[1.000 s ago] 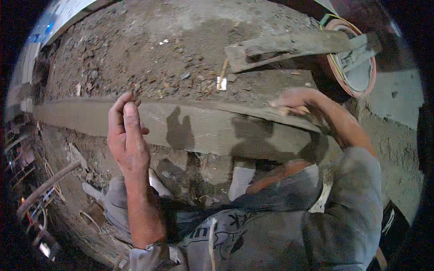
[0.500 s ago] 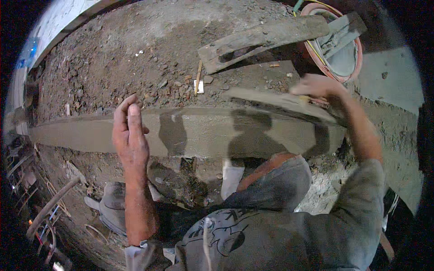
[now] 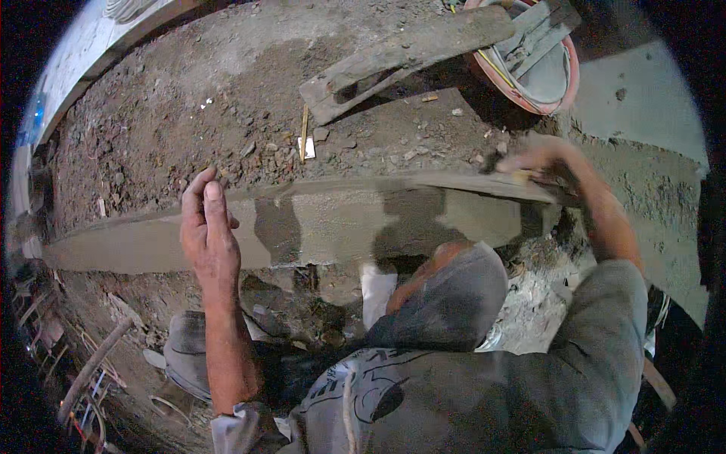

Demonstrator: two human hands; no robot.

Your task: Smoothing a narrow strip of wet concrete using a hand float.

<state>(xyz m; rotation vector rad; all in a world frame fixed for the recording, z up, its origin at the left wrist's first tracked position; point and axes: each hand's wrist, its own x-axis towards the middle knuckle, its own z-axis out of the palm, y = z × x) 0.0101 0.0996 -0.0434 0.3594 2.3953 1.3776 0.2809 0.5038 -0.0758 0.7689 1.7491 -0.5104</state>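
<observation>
A low, long ledge of wet grey mortar [image 3: 336,223] runs left to right in front of me. My right hand [image 3: 543,159], blurred by motion, grips the handle of a long flat float [image 3: 480,184]. The float lies along the far top edge of the ledge at the right; its handle is mostly hidden by my fingers. My left hand [image 3: 212,236] is raised over the ledge's left part, fingers stretched upward, with nothing in it. Shadows of my head and hands fall across the mortar face.
Beyond the ledge is rubble-strewn soil [image 3: 189,121] with a thin wooden stick [image 3: 305,132]. A large wooden float [image 3: 408,60] leans on a round bucket [image 3: 563,91] holding another board. Smooth grey mortar [image 3: 650,106] is at the far right; a bent rod [image 3: 98,363] lies left.
My right hand has brought the float nearer to me and rightward along the ledge, onto its top edge. My left hand stays raised. The whole view has shifted slightly.
</observation>
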